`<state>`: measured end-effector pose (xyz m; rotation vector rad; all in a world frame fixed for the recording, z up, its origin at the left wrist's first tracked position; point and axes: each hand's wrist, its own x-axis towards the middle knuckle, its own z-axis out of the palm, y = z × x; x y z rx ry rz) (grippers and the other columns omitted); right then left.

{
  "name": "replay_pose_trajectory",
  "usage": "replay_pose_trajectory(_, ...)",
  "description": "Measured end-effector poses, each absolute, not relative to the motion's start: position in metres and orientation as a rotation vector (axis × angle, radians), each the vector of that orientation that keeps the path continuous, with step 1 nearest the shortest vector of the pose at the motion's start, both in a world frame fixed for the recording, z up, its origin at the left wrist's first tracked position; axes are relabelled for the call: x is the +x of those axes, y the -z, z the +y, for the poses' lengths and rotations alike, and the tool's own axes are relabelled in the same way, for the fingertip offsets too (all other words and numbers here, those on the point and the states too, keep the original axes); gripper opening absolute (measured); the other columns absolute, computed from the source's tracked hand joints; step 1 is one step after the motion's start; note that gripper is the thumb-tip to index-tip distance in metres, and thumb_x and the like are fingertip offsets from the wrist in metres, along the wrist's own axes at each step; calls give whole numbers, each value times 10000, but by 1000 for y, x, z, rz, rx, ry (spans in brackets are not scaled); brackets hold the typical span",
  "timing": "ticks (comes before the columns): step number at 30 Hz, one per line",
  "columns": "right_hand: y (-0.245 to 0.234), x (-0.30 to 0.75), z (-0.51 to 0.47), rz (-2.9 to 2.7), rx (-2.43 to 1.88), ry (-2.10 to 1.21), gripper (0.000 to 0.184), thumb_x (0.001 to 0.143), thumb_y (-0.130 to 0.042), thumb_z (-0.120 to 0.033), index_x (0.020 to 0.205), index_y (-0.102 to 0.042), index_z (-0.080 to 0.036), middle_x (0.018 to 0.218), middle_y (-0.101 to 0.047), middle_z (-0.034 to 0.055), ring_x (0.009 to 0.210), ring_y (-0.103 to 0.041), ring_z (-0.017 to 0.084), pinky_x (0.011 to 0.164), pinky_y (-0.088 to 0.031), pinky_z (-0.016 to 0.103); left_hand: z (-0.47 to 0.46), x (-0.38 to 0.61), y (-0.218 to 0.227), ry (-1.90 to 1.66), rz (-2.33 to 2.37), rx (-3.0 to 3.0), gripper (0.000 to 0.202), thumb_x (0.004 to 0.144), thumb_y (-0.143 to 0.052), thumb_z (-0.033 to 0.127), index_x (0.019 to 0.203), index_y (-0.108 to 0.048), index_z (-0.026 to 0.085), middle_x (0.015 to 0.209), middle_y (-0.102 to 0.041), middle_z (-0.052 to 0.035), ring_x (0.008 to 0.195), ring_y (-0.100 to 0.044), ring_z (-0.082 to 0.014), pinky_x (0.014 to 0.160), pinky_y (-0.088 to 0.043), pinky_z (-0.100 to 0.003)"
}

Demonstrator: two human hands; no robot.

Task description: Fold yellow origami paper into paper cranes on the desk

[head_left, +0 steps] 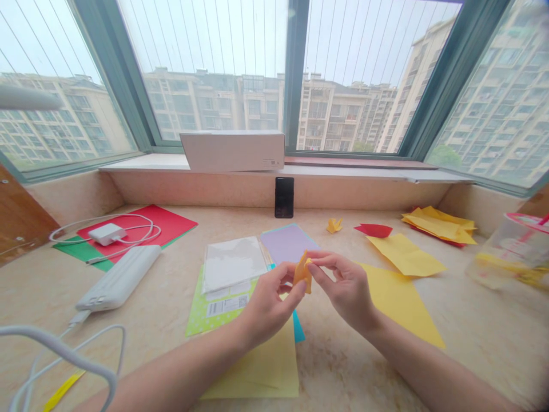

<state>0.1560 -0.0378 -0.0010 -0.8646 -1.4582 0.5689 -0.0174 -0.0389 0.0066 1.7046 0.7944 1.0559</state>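
Note:
A small folded piece of orange-yellow paper (302, 276) is held up above the table between both hands. My left hand (274, 292) pinches its left and lower part between thumb and fingers. At its upper right edge, my right hand (345, 286) grips the paper with thumb and fingertips. Below and behind the hands lie a lilac sheet (287, 243), a pale yellow sheet (261, 372) and a bit of blue paper (298, 329). A small folded yellow paper piece (334, 225) stands farther back.
Yellow sheets (403, 303), a red paper piece (374, 230) and a yellow stack (440, 223) lie right, near a clear plastic cup (506, 257). Left are a white power bank (120, 280), cables and red paper (171, 223). A black phone (284, 197) leans against the back ledge.

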Motion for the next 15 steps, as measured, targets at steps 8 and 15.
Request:
replay_pose_trajectory(8, -5, 157, -42, -1700, -805, -483, 129, 890, -686, -224, 980, -759, -281, 1031, -732, 58, 993, -697, 224, 899, -571, 397, -36, -18, -2, -1116, 885, 1664, 386, 943, -542, 518, 935, -628, 142, 722, -612, -19, 646, -573, -136, 603, -454, -238)
replay_pose_trajectory(15, -12, 156, -44, -1687, -846, -451, 35, 891, -679, -221, 894, -705, -244, 878, -716, 39, 852, -679, 209, 777, -552, 349, -37, -17, -5, -1199, 914, 1690, 375, 935, -555, 517, 931, -651, 154, 715, -632, -11, 629, -556, -127, 590, -438, -231)
